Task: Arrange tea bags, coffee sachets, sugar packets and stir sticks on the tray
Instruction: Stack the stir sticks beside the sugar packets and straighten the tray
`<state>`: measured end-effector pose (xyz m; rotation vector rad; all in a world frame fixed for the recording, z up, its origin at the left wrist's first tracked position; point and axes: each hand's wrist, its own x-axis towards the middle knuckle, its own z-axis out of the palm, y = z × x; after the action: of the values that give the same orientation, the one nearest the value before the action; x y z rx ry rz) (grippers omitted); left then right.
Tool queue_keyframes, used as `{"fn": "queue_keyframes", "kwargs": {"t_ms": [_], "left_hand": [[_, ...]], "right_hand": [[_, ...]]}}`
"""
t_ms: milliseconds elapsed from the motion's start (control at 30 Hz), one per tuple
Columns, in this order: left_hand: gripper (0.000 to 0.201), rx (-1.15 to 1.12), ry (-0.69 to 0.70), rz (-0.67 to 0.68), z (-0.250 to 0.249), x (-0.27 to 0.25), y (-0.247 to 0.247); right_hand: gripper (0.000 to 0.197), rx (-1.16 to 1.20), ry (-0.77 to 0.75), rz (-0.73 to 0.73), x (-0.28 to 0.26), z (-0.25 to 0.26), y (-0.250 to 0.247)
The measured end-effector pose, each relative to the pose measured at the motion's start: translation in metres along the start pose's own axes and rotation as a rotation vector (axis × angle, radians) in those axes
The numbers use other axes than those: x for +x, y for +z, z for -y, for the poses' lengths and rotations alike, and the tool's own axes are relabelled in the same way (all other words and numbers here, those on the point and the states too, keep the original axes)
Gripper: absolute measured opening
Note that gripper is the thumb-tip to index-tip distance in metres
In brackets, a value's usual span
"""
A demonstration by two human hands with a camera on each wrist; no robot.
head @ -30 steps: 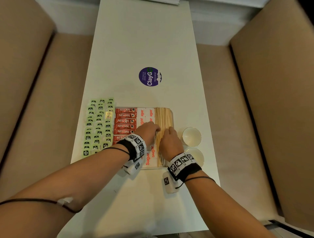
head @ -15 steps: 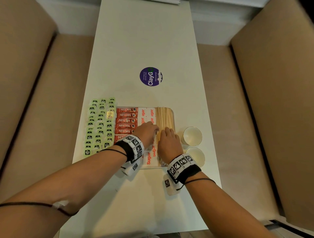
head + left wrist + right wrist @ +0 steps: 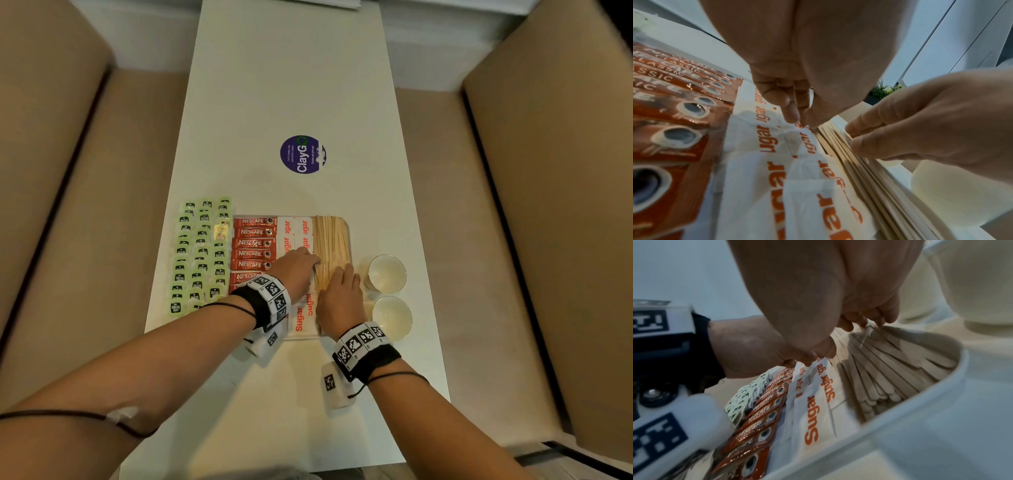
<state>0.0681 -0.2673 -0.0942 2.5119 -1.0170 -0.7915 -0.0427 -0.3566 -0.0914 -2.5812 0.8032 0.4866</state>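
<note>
On the white tray (image 3: 346, 224), wooden stir sticks (image 3: 330, 240) lie flat in a lengthwise bundle along its right side, fanned a little at the near end. Just left of them, white sugar packets (image 3: 294, 228) with orange lettering overlap in two columns. Red Nescafé coffee sachets (image 3: 254, 243) lie crosswise in an overlapping stack at the tray's left. Green tea bags (image 3: 200, 253) lie in three overlapping columns just beside the sachets.

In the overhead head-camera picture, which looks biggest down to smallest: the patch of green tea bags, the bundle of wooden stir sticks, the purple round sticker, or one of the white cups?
1. Green tea bags
2. Stir sticks, partly hidden by hands
3. Purple sticker and upper cup: too alike to rank
</note>
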Motion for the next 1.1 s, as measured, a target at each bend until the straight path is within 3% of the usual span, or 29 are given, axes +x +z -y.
{"fn": "queue_keyframes", "kwargs": {"t_ms": [267,567,767,900,1100], "left_hand": [[0.055,0.008,0.012,0.005,-0.001,-0.002,-0.001],[0.055,-0.002,0.027,-0.035,-0.002,-0.005,-0.004],[0.045,-0.073,-0.020,-0.170,0.002,-0.020,-0.012],[0.037,-0.127,-0.060,-0.242,0.011,-0.043,-0.016],[0.032,-0.294,-0.182,-0.307,0.028,-0.088,-0.018]], "right_hand": [[0.066,0.006,-0.063,0.006,-0.002,0.000,-0.004],[0.053,0.042,-0.083,0.004,-0.001,-0.006,-0.008],[0.051,0.071,-0.281,-0.011,-0.017,-0.015,-0.013],[0.050,0.145,-0.322,-0.021,-0.043,-0.024,-0.007],[0.063,0.203,-0.220,-0.016,-0.070,-0.047,0.007]]}}
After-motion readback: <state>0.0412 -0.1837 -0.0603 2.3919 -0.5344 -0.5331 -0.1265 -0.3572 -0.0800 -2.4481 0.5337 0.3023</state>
